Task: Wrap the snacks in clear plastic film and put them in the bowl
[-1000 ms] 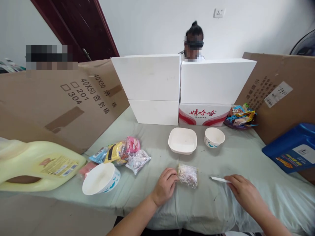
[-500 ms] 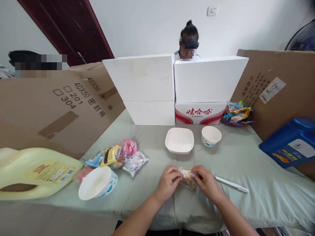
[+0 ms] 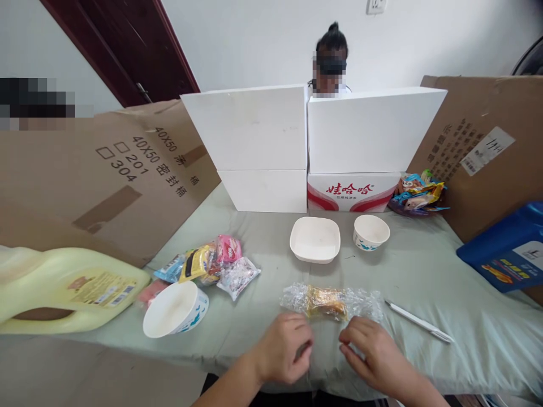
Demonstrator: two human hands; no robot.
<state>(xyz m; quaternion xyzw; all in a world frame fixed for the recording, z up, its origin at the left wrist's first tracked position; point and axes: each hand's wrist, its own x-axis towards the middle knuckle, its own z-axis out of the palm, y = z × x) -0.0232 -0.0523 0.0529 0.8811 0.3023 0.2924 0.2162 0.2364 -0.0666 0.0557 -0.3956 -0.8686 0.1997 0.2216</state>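
Packet [image 3: 326, 302] on the surface [image 3: 237, 330], long axis left-right, clear wrap [image 3: 366, 304] spread past both ends. Lies just beyond the fingers, ahead of the gap between left hand [image 3: 285, 347] and right hand [image 3: 377, 351]; neither clearly nearer. Both sets of fingers loosely curled, slack, nothing visible in them; contact with wrap: cannot tell. Pen [image 3: 419, 321] just beside wrap's right end.

Passable left of the packet [image 3: 326, 302]; blocked beyond by the white tray [image 3: 315, 240], just right by the pen [image 3: 419, 321].
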